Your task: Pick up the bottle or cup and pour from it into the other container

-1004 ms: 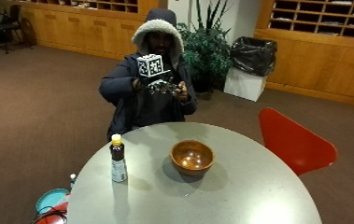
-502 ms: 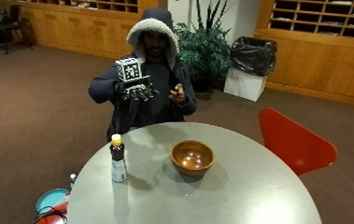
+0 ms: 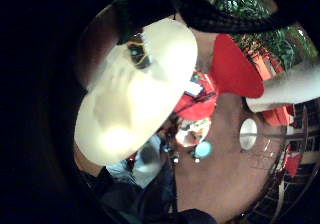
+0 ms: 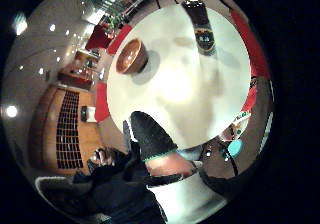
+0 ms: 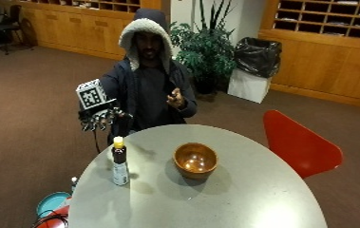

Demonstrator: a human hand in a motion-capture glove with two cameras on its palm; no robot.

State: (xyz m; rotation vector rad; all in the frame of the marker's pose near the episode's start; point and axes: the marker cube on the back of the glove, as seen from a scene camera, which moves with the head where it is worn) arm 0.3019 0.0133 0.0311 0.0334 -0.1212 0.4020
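Observation:
In the outside view a dark bottle [image 5: 120, 164] with a yellow cap stands upright near the left edge of the round grey table [image 5: 249, 190]. A wooden bowl [image 5: 195, 160] sits to its right, near the table's middle. My gloved right hand [image 5: 100, 118] hangs in the air above and behind the bottle, just past the table's far edge. Its fingers point down, relaxed, and hold nothing. The thumb side palm view looks down on the table [image 4: 200, 89], the bottle [image 4: 202, 26], the bowl [image 4: 132, 56] and the gloved thumb [image 4: 150, 134]. The person's bare left hand [image 5: 175, 98] is raised at chest height.
A red chair [image 5: 299, 142] stands at the table's right side. A teal container [image 5: 53, 204] and red items lie on the floor by the table's left front. A plant [image 5: 208, 47] and a black-bagged bin [image 5: 253, 66] stand behind the person.
The gloved hand has moved from in front of the person's chest outward and down, toward the table edge over the bottle. Bottle and bowl have not moved.

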